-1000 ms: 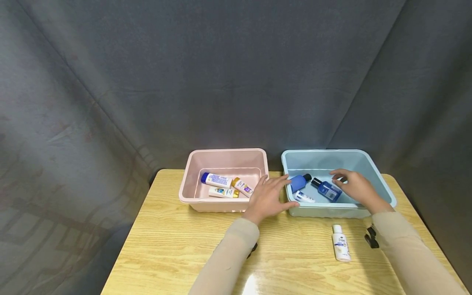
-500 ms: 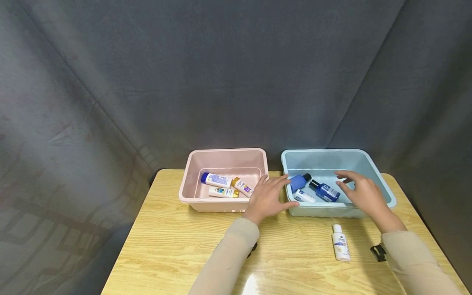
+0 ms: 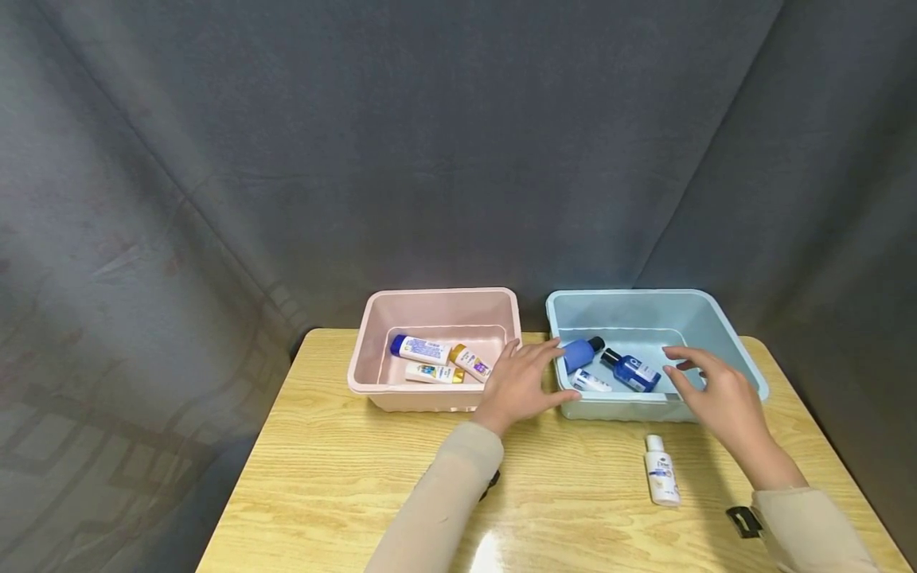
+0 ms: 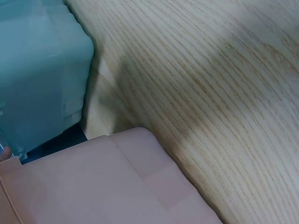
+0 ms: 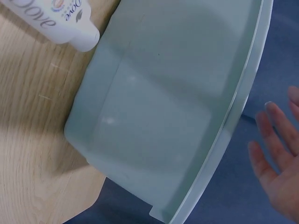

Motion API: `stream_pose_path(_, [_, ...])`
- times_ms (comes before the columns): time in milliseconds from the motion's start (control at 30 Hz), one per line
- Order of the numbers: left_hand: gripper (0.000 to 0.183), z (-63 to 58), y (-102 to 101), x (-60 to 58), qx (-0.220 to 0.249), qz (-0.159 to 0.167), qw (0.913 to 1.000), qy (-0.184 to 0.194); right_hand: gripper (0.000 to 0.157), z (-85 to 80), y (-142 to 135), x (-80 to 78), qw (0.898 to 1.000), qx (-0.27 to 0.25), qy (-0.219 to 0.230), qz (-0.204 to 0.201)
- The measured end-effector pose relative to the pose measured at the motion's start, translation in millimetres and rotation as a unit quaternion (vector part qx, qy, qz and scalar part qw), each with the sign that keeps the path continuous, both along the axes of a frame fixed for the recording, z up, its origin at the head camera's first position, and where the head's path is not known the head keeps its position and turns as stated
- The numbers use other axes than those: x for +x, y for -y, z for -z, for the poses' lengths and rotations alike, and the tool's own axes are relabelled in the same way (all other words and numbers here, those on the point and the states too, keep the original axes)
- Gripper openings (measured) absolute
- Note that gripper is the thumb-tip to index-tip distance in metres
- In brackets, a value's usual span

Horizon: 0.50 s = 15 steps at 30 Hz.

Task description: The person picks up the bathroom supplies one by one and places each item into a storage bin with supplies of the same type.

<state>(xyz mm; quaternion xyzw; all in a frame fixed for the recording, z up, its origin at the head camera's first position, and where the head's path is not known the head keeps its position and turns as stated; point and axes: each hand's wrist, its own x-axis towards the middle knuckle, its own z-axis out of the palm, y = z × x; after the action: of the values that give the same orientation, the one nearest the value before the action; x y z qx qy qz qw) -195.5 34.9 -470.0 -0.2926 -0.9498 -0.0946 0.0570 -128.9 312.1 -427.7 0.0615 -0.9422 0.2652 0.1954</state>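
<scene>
My left hand (image 3: 519, 387) spreads over the gap between the pink bin (image 3: 433, 390) and the blue bin (image 3: 645, 410), its fingers near both rims and holding nothing. My right hand (image 3: 727, 402) hovers above the right front part of the blue bin with loosely bent fingers and nothing between them. Inside the blue bin lie a dark blue bottle with a black cap (image 3: 632, 372), a blue bottle (image 3: 579, 356) and a small white tube (image 3: 591, 381). A white Dove bottle (image 3: 662, 473) lies on the table in front of that bin, also visible in the right wrist view.
In the pink bin are a white tube with a blue cap (image 3: 423, 349), a white tube with a gold cap (image 3: 433, 373) and a gold-capped tube (image 3: 471, 363). Both bins stand at the back of the wooden table (image 3: 344, 477), before a grey curtain (image 3: 458, 159).
My right hand has drawn back to the right and nearer, away from the dark blue bottle, which has rolled slightly. My left hand has stayed in place.
</scene>
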Motion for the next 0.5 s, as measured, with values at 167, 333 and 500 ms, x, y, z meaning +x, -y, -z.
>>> stream_pose_path(167, [0.082,0.6,-0.1,0.2,0.000,-0.003,1.0000,-0.001,0.036,1.0,2.3,7.1,0.999,0.000,-0.033,0.006])
stream_pose_path(333, [0.082,0.7,-0.5,0.3,-0.001,-0.003,1.0000,0.001,0.037,2.9,3.2,15.4,0.997,0.000,-0.074,0.002])
stream_pose_path(500, [0.082,0.0,-0.4,0.4,-0.003,-0.001,1.0000,-0.002,0.036,3.6,2.4,23.6,0.993,-0.002,-0.114,-0.005])
